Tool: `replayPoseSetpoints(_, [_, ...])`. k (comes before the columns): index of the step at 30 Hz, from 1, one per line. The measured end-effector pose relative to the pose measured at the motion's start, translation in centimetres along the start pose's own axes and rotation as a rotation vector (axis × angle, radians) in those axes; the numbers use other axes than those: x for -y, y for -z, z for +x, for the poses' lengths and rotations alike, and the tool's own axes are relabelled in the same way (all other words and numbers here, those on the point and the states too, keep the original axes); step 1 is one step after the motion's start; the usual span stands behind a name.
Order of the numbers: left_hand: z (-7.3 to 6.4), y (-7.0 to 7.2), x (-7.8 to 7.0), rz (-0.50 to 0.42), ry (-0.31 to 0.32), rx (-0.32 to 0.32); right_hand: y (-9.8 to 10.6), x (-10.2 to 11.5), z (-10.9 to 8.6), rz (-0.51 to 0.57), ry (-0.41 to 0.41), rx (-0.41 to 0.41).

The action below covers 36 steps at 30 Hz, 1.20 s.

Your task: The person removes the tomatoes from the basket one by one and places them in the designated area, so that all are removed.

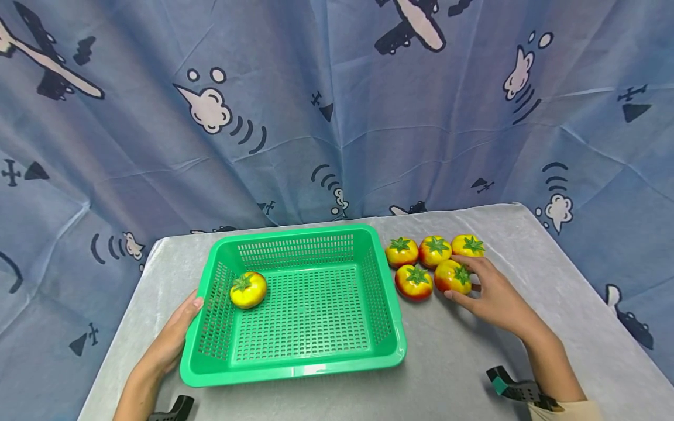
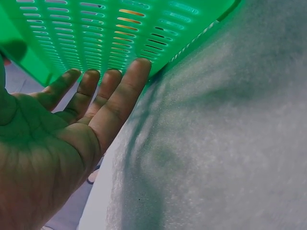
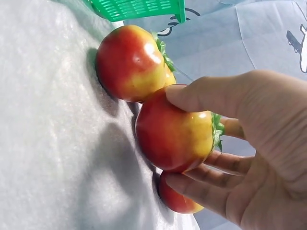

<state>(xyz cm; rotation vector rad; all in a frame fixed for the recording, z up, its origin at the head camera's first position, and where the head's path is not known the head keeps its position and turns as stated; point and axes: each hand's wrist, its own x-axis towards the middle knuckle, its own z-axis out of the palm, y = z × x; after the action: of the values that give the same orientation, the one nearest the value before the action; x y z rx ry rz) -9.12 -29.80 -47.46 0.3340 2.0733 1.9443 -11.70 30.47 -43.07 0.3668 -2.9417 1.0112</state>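
A green plastic basket (image 1: 295,374) with slotted walls stands on the table, holding one yellow tomato (image 1: 248,290) near its left wall. My left hand (image 1: 176,330) holds the basket's left rim, thumb over the top. In the left wrist view its fingers (image 2: 117,108) lie against the outside of the slotted wall (image 2: 91,28). To the right of the basket, my right hand (image 1: 492,292) grips a red-and-yellow tomato (image 1: 451,277) with a green leafy top. The right wrist view shows the thumb on one side of this tomato (image 3: 168,134) and fingers on the other.
Close around the gripped tomato are several others: a front-left tomato (image 1: 413,283), a back-left tomato (image 1: 402,252), a back-middle tomato (image 1: 434,252) and a back-right tomato (image 1: 467,245). A grey cloth covers the table (image 1: 447,362). Behind it hangs a blue patterned curtain (image 1: 295,146).
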Motion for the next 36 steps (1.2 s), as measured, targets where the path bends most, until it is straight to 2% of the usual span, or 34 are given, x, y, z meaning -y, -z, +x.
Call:
replayPoseSetpoints(14, [-0.1, 0.0, 0.0, 0.002, 0.021, -0.016, -0.6, -0.4, 0.1, 0.004, -0.020, 0.036])
replayPoseSetpoints(36, [0.0, -0.1, 0.1, 0.002, 0.018, -0.011, -1.3, -0.5, 0.3, -0.040, -0.061, 0.043])
